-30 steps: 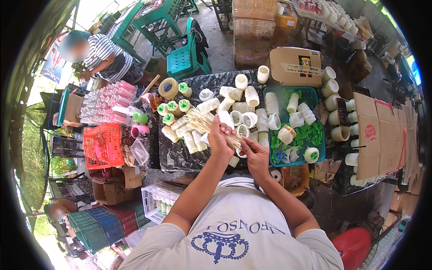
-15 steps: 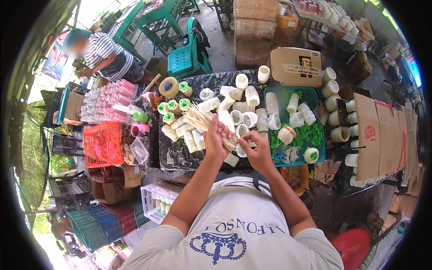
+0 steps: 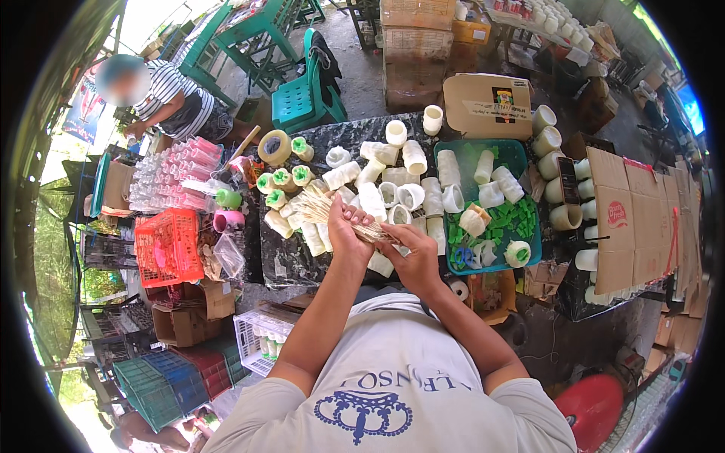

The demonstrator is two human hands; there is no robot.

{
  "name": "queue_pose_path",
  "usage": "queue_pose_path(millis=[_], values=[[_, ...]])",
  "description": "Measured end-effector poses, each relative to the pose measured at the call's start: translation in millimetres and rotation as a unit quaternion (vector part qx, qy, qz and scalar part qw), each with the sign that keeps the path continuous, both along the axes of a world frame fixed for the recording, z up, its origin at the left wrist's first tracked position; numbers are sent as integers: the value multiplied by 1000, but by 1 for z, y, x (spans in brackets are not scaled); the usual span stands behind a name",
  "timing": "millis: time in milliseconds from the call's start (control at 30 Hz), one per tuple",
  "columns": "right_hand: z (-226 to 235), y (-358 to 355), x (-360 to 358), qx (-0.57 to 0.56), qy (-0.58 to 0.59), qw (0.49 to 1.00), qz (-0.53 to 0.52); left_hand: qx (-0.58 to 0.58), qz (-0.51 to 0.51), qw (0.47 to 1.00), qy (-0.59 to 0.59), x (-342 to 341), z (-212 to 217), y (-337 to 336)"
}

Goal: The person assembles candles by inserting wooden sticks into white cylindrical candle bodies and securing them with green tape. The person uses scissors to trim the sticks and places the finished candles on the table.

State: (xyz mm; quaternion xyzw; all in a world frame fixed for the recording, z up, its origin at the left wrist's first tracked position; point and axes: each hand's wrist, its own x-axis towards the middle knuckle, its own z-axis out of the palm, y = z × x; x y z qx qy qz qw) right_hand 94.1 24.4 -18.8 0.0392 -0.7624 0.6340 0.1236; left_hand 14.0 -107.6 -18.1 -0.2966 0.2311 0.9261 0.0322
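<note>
A bundle of thin pale wooden sticks (image 3: 317,207) lies in my left hand (image 3: 350,231), whose fingers wrap round it over the near side of the table. My right hand (image 3: 412,257) pinches the near end of the same bundle, its fingertips close to the left fingers. Under and beyond the hands lie many cream-white cylindrical cups (image 3: 373,199), some upright, others on their sides. Several rolls with green tops (image 3: 282,177) stand to the left of the sticks.
To the right, a teal tray (image 3: 495,266) holds green scraps and white cups. An open cardboard box (image 3: 487,106) stands behind it. On the left are a red-orange crate (image 3: 168,245), pink-and-clear plastic pieces (image 3: 175,177) and a tape roll (image 3: 274,147). A person (image 3: 177,102) in stripes is at the far left.
My right hand has moved left along the bundle, closer to my left hand. The sticks sit a little lower and further left in view. The far person's arm has shifted.
</note>
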Motion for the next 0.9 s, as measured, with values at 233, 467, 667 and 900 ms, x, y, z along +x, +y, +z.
queue_pose_path(millis=[233, 467, 667, 900], values=[[5, 7, 4, 92, 124, 988, -13, 110, -21, 993, -33, 5, -12, -9], [0, 13, 17, 83, 115, 990, -19, 122, -29, 992, -33, 5, -15, -12], [-2, 6, 18, 16, 29, 999, -2, 91, -31, 995, 1, 2, -18, -25], [3, 4, 13, -147, -236, 954, 108, 30, -33, 998, 36, 8, 4, -12]])
